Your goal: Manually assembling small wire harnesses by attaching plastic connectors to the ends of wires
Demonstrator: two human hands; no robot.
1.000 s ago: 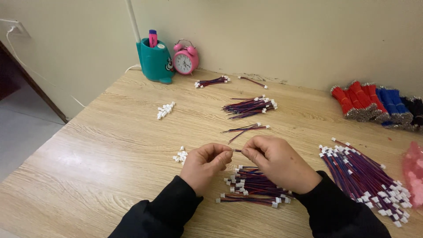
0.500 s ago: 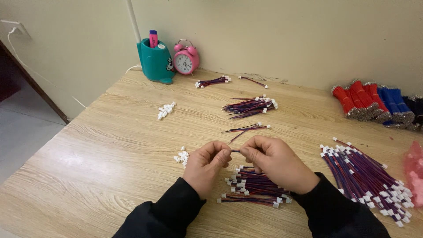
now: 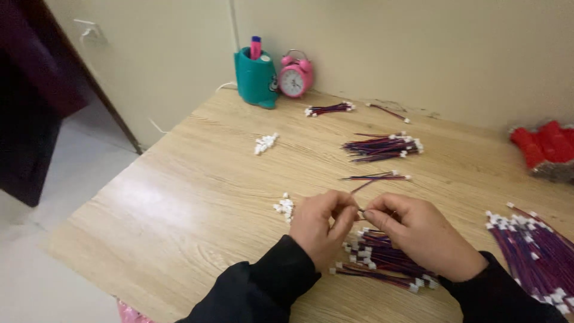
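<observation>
Head view: looks down on a wooden table (image 3: 197, 197) filling most of the frame.
Change: compared with a second ago, the hands sit in much the same spot at lower centre; the fingertips have drawn closer together, so the same small fitting work on one wire goes on.
Left hand (image 3: 320, 227): pinched shut on the wire end, fingertips meeting the right hand's.
Right hand (image 3: 421, 236): pinched on the same wire (image 3: 366, 185), a thin dark strand running up and right from the fingertips.
Wire heap (image 3: 382, 257): red-and-blue leads with white plugs, lower centre, partly under the right hand.
Right bundle (image 3: 538, 251): long leads at the lower right edge.
Far bundles (image 3: 382, 146): centre right, apart from the hands.
Red pile (image 3: 547, 146): right edge.
Cup (image 3: 256, 78) and pink clock (image 3: 295, 78): top centre, by the wall.
Plugs (image 3: 284, 206): white, just left of the left hand; another clump (image 3: 265, 143) further up.
In the way: nothing.
</observation>
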